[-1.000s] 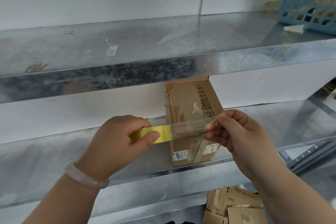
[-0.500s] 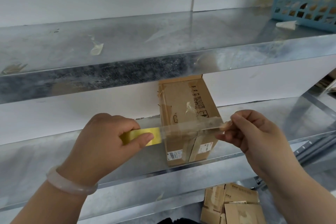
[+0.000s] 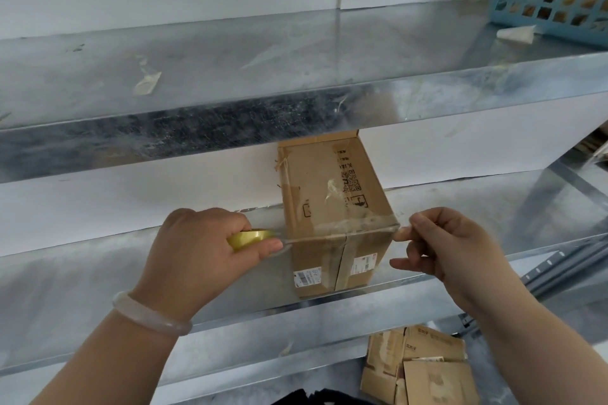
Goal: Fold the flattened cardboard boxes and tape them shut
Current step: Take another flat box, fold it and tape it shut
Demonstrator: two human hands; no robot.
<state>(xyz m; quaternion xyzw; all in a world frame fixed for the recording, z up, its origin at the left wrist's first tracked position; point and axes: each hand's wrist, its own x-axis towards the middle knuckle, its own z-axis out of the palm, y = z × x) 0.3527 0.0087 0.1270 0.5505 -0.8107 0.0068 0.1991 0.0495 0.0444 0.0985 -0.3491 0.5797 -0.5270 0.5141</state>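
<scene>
Grips the yellow tape roll (image 3: 251,238) in the left hand (image 3: 197,260), fingers curled round it, thumb at the strip's exit point; judged as a brake for holding tension. Stretches the clear tape strip (image 3: 329,233) level along the upper front edge of the cardboard box (image 3: 332,207), set upright on the metal shelf (image 3: 98,289) near its front lip, taped seam toward the camera. Pinches the free strip end in the right hand (image 3: 447,250) just past the box's right corner, lower fingers loosely extended; judged as alignment before pressing down over the flap seam.

Cannot confirm adhesion of the strip to the cardboard. Hides most of the roll behind the left fingers. Masks the box's rear top edge under the upper shelf (image 3: 230,128). Crops the flattened boxes (image 3: 424,368) at the lower frame edge.
</scene>
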